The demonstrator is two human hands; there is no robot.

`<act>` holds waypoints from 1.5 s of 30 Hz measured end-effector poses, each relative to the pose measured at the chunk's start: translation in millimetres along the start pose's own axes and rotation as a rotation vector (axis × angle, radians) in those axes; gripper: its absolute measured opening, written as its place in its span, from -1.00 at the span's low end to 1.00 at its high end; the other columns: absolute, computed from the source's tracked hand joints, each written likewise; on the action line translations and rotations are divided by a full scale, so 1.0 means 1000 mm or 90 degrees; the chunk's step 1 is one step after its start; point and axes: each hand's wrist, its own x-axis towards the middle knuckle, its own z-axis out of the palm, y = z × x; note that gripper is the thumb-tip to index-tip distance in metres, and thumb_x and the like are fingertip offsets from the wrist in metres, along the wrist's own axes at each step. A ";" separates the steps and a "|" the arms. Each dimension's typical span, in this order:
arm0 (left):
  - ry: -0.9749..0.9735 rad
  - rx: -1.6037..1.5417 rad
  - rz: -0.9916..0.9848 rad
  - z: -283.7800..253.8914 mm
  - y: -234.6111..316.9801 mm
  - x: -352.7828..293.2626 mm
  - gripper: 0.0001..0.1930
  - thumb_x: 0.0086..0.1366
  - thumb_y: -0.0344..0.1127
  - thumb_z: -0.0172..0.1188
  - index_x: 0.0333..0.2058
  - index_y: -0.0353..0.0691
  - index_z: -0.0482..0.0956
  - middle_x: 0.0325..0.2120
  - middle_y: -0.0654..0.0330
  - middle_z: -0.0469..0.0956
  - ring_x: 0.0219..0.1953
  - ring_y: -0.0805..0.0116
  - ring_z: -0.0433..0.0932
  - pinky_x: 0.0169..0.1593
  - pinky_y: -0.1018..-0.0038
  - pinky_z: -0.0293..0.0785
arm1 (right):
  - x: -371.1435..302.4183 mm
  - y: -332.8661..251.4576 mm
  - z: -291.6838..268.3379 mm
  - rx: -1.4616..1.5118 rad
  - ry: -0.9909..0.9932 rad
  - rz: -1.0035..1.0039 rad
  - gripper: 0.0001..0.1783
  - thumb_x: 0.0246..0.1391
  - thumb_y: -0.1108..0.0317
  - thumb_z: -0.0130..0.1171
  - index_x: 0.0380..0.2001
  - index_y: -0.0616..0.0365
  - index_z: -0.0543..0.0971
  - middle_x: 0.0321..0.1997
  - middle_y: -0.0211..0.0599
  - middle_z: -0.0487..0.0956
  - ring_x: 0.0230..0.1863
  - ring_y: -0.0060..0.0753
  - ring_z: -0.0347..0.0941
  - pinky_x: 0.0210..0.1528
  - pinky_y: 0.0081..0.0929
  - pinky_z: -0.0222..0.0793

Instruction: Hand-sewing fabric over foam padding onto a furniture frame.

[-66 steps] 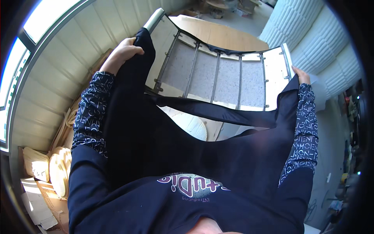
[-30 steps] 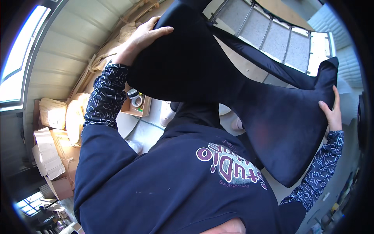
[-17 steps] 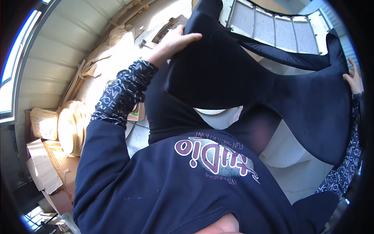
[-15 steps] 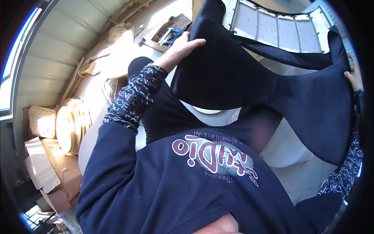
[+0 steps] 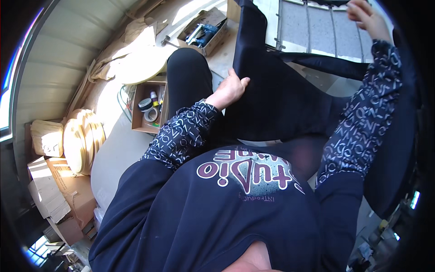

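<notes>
Big dark cloth filling the middle of the view, from about 12 o'clock down to centre and off toward 3 o'clock, draped in front of the body and over a grey-panelled metal rack up at 1 o'clock. One narrow strip of it running up past the top edge near 12.

Left hand just above centre, fingers curled and clamped on the cloth's left edge, patterned sleeve trailing back toward 7. Right hand way up at 1–2 o'clock, raised near the top rim, fingers bent at the cloth's upper edge; can't really tell if actually gripping or just touching there. Hands well apart, cloth stretched between them.

Black trouser leg just left of the left hand, at about 11.

Further out on the floor: open cardboard box with tape rolls and small bottles at 10 o'clock, another box with a blue tool near 11–12. Stack of round wooden discs at 9, standing on edge. Pile of cardboard at 8 o'clock, down by the rim. Pale ribbed wall curving along the left side.
</notes>
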 end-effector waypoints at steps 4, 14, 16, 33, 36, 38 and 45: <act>0.062 0.266 0.094 -0.033 0.031 0.000 -0.40 0.49 0.09 0.18 -0.07 -0.53 0.51 -0.35 -0.20 0.72 -0.21 -0.15 0.75 -0.11 0.11 0.68 | -0.062 0.018 0.161 -0.140 -0.153 0.119 -0.72 0.20 0.20 0.36 -0.19 0.21 0.75 -0.39 -0.25 0.74 -0.30 -0.46 0.68 -0.20 -0.42 0.55; 0.047 0.329 0.536 -0.073 0.152 0.173 -0.71 0.24 -0.19 0.45 -0.13 -0.19 0.69 -0.30 0.08 0.70 -0.20 0.03 0.73 -0.13 0.20 0.64 | -0.060 0.094 0.286 0.098 -0.120 0.282 -0.66 0.32 0.16 0.23 -0.05 0.18 0.73 -0.16 0.01 0.77 -0.07 -0.04 0.73 0.06 -0.22 0.59; -0.026 0.335 0.652 -0.050 0.166 0.229 -0.64 0.22 -0.24 0.47 -0.03 -0.18 0.69 -0.19 0.09 0.69 -0.15 0.05 0.72 -0.07 0.26 0.64 | -0.045 0.085 0.284 0.318 -0.068 0.326 -0.71 0.40 0.32 0.14 0.04 0.22 0.69 -0.14 -0.09 0.79 -0.06 -0.30 0.76 0.04 -0.40 0.59; -0.059 0.436 0.664 -0.037 0.179 0.322 -0.86 0.20 -0.29 0.36 -0.29 -0.17 0.71 -0.38 0.08 0.71 -0.20 0.06 0.75 -0.17 0.20 0.69 | -0.043 0.041 0.280 0.078 -0.135 0.211 -0.66 0.32 0.14 0.24 -0.02 0.13 0.71 -0.15 0.06 0.73 -0.07 0.13 0.69 0.02 -0.16 0.56; 0.081 0.314 0.712 -0.034 0.163 0.329 -0.88 0.23 -0.26 0.35 -0.31 -0.13 0.68 -0.38 0.11 0.70 -0.23 0.07 0.74 -0.19 0.19 0.68 | -0.024 0.036 0.281 0.022 -0.201 0.218 -0.58 0.32 0.04 0.24 0.05 0.11 0.69 -0.05 0.08 0.72 0.03 0.18 0.65 0.10 -0.09 0.53; 0.061 0.309 0.685 -0.046 0.158 0.338 -0.88 0.25 -0.22 0.35 -0.31 -0.10 0.68 -0.37 0.14 0.69 -0.24 0.08 0.74 -0.20 0.19 0.67 | -0.009 0.025 0.280 0.005 -0.219 0.232 -0.55 0.32 0.02 0.24 0.06 0.12 0.69 -0.03 0.08 0.73 0.04 0.17 0.65 0.12 -0.09 0.53; 0.076 0.247 0.695 -0.065 0.154 0.349 -0.81 0.27 -0.19 0.40 -0.19 -0.06 0.66 -0.27 0.23 0.66 -0.21 0.17 0.74 -0.22 0.31 0.67 | 0.015 0.012 0.289 0.062 -0.189 0.271 -0.64 0.31 0.08 0.26 -0.09 0.14 0.75 -0.21 0.10 0.74 -0.14 0.17 0.70 -0.01 -0.08 0.59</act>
